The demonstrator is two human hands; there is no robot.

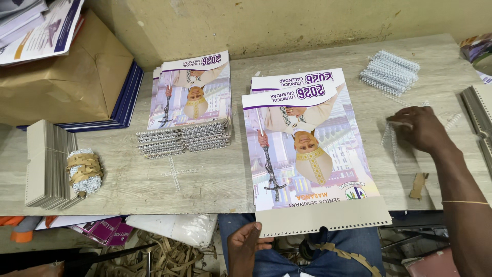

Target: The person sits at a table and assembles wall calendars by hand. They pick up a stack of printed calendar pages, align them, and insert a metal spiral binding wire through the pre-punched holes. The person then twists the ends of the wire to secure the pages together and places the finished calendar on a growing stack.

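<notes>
Two hands at a stack of calendars on a wooden worktable.

The calendar stack (307,149) lies at the table's near edge, its punched grey backing board (328,218) overhanging toward the person. The left hand (247,242) is at the near left corner of that board, fingers curled loosely under the edge, thumb against it. The right hand (420,128) rests on the table (215,174) to the right of the stack, fingers pressed together and pinching a white wire binding strip (392,138). Beyond that hand, further right of the stack, sits a heap of white binding wires (390,72). Left of the stack lies a second calendar pile (192,90) with more binding wires (184,137) laid across its near end.
</notes>
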